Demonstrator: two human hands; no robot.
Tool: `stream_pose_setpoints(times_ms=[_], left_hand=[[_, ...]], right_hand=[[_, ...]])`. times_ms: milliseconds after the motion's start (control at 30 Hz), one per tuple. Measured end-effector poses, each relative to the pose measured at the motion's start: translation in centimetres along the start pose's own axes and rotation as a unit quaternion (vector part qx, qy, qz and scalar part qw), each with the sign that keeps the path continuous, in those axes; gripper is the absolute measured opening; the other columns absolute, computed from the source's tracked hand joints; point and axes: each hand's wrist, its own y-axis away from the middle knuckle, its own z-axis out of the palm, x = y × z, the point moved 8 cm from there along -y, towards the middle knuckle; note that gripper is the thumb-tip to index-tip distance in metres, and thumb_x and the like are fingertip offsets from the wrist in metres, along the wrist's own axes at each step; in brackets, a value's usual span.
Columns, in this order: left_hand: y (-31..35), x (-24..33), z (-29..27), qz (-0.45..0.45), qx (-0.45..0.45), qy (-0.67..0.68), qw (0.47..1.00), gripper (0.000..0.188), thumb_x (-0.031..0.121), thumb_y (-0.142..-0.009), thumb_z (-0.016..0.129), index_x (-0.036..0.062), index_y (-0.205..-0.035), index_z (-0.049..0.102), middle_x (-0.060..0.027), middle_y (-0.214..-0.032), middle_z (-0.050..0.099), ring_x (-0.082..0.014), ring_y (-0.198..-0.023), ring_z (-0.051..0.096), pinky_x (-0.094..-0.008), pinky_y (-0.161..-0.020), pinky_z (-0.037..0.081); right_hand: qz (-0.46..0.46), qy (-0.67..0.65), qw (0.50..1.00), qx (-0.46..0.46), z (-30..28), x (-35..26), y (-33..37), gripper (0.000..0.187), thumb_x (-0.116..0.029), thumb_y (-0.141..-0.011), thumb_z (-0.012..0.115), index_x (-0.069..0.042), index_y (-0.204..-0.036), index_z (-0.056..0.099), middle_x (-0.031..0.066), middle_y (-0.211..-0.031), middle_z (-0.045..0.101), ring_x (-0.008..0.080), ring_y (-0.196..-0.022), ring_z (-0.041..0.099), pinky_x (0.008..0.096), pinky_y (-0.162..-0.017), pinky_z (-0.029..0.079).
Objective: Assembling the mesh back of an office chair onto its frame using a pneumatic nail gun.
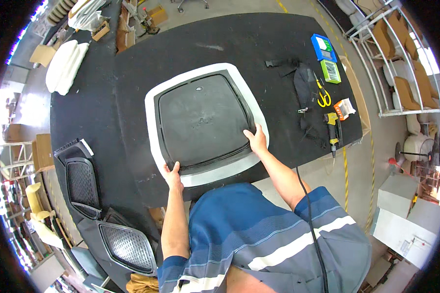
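In front of me on the black-covered table [132, 112] lies a chair-seat-shaped panel [203, 122]. Its middle is black, with a groove around it, and a pale grey-white border [152, 122] surrounds that. My left hand [174, 177] grips the near left corner, thumb on the top face. My right hand [257, 140] holds the right side near its lower corner, its thumb also on top. The fingers of both hands are partly hidden at the panel's edge. Whether the panel's near edge is lifted off the table, I cannot tell.
At the right lie a yellow-and-black power screwdriver [332, 131], yellow-handled scissors [323, 96], a black fabric pouch [304, 88], a green box [330, 72], a blue box [323, 48] and an orange box [344, 109]. Black perforated panels [127, 246] stand lower left; white cushions [67, 67] lie upper left.
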Motion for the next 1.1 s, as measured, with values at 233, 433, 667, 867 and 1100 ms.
stream_pose_setpoints(times_ms=[233,433,667,867,1100], left_hand=[[2.8,4.0,1.8,0.142,-0.005,-0.011,0.990,0.064,-0.003,-0.080,0.071,0.0003,-0.135,0.039,-0.0108,-0.133,0.049,-0.0217,-0.119,0.048,-0.0340,-0.104,0.038],[0.0,0.4,-0.4,0.041,0.057,-0.023,0.997,0.070,0.001,-0.079,0.073,-0.0038,-0.138,0.037,-0.0135,-0.130,0.051,-0.0237,-0.116,0.051,-0.0352,-0.103,0.039],[0.1,0.7,0.4,0.028,0.033,-0.028,0.999,0.070,0.003,-0.080,0.073,-0.0054,-0.140,0.036,-0.0169,-0.134,0.050,-0.0245,-0.120,0.050,-0.0354,-0.105,0.036],[0.3,1.3,-0.1,0.034,0.035,-0.045,0.998,0.061,0.004,-0.082,0.072,-0.0039,-0.136,0.043,-0.0137,-0.128,0.056,-0.0234,-0.116,0.053,-0.0352,-0.103,0.039],[0.6,1.4,0.1,0.009,0.009,-0.063,0.998,0.064,0.007,-0.082,0.073,-0.0023,-0.138,0.042,-0.0134,-0.130,0.055,-0.0238,-0.118,0.053,-0.0357,-0.104,0.039]], right_hand=[[-0.014,0.010,1.000,0.014,-0.6,0.5,-0.3,0.063,-0.034,-0.083,0.072,-0.002,-0.131,0.047,0.0209,-0.114,0.065,0.0343,-0.108,0.061,0.0400,-0.093,0.046],[-0.003,0.020,0.999,-0.032,-0.1,-0.9,-0.4,0.064,-0.037,-0.083,0.071,-0.001,-0.131,0.047,0.0221,-0.116,0.064,0.0349,-0.108,0.061,0.0403,-0.094,0.045],[0.022,-0.071,0.997,-0.033,-0.3,-1.5,-0.5,0.059,-0.027,-0.084,0.073,0.002,-0.128,0.048,0.0191,-0.116,0.063,0.0282,-0.106,0.061,0.0354,-0.094,0.046],[0.052,-0.002,0.997,-0.049,0.7,1.0,-0.6,0.077,-0.037,-0.081,0.074,0.008,-0.134,0.041,0.0267,-0.125,0.057,0.0352,-0.118,0.056,0.0393,-0.100,0.043],[0.070,-0.023,0.996,-0.049,0.5,1.1,-0.2,0.074,-0.035,-0.081,0.073,0.007,-0.133,0.042,0.0260,-0.123,0.059,0.0348,-0.116,0.058,0.0392,-0.098,0.044]])
